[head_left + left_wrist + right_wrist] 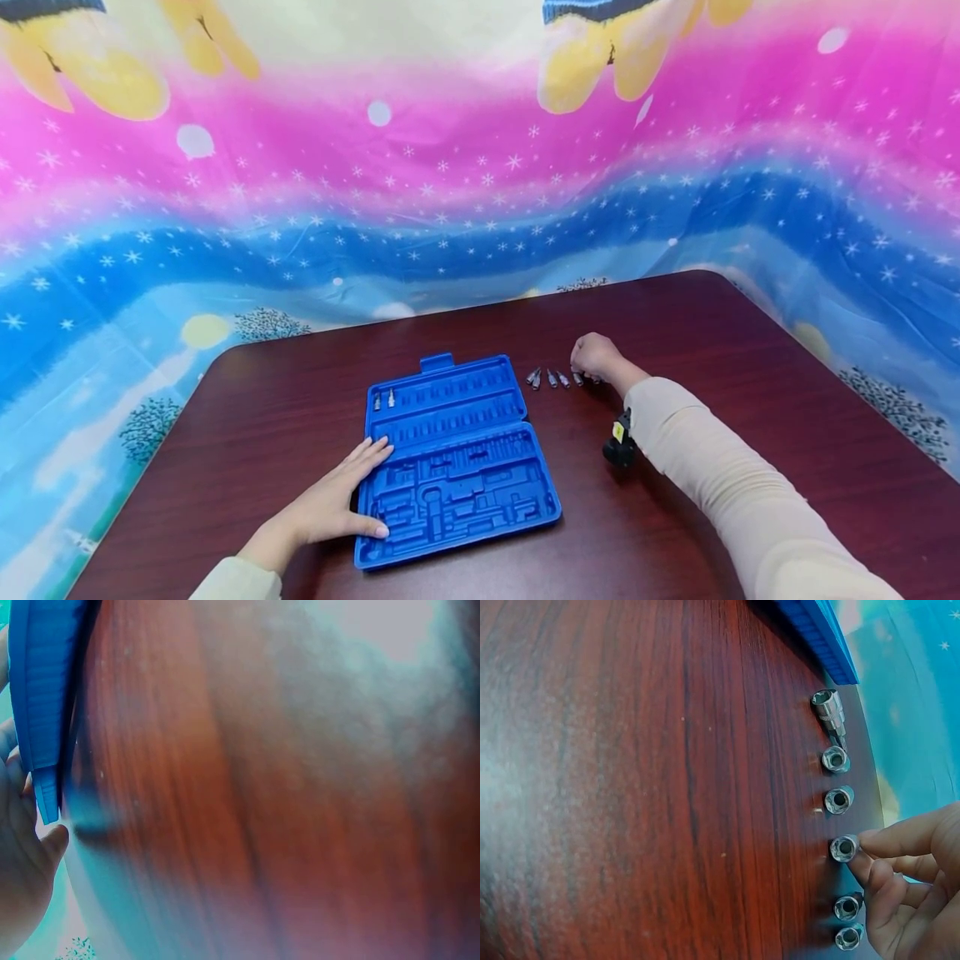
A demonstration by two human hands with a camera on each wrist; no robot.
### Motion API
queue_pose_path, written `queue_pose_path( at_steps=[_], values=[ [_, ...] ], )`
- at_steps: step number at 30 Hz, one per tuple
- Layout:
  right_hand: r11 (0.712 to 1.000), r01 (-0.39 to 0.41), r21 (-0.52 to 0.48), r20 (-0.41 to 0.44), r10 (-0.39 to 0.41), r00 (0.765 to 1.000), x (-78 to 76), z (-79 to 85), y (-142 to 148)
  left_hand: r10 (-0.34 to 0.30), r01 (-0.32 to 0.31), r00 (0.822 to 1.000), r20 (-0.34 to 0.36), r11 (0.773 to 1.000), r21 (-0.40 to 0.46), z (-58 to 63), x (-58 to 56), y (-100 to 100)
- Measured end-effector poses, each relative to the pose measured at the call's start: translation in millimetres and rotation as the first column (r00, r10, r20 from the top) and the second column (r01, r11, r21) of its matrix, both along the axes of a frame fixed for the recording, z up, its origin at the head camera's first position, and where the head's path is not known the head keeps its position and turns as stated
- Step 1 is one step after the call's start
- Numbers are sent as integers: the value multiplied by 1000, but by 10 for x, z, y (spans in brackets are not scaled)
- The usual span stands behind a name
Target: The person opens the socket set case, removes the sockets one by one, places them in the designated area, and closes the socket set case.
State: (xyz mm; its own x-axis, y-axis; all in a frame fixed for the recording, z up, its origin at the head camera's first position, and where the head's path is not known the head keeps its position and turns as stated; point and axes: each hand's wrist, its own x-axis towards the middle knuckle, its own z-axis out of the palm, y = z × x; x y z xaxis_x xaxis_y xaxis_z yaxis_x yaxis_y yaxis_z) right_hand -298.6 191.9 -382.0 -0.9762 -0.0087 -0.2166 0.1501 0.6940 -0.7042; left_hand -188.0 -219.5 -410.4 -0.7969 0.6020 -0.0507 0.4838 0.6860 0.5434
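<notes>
A blue plastic tool case (442, 429) lies unfolded on the table, its moulded slots facing up. Two metal bit sockets (391, 398) stand in its upper left slots. My left hand (330, 496) rests on the case's left edge, thumb and fingers spread; in the left wrist view that hand (26, 840) shows beside the blue edge. To the right of the case, several bit sockets (829, 712) lie in a row. My right hand (911, 877) pinches one bit socket (844, 848) of this row between thumb and fingers. In the head view the right hand (597, 357) hides part of the row.
The dark red-brown table (285, 400) has rounded far corners. Behind it hangs a patterned cloth (450, 183) in pink and blue. A black wrist camera (619, 446) hangs under the right sleeve (720, 467).
</notes>
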Motion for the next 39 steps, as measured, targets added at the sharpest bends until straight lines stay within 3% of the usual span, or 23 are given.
queue_pose_path(
  at_steps=[12, 21, 29, 39],
  values=[
    [1000, -9, -18, -16, 9, 1000, 13, 35, 26, -2, 2, 1000, -8, 1000, -2, 27, -10, 10],
    [994, -22, -111, -68, 14, 998, 73, 106, -32, -15, 15, 1000, -12, 1000, -5, 50, -51, 14],
    [968, -50, -245, -60, 36, 998, 121, 166, -317, -13, 13, 999, -31, 1000, -14, 10, -45, -1],
    [943, -137, -304, -53, 127, 990, 209, 148, -853, -25, 24, 997, -76, 1000, -14, -47, 5, 6]
  ],
)
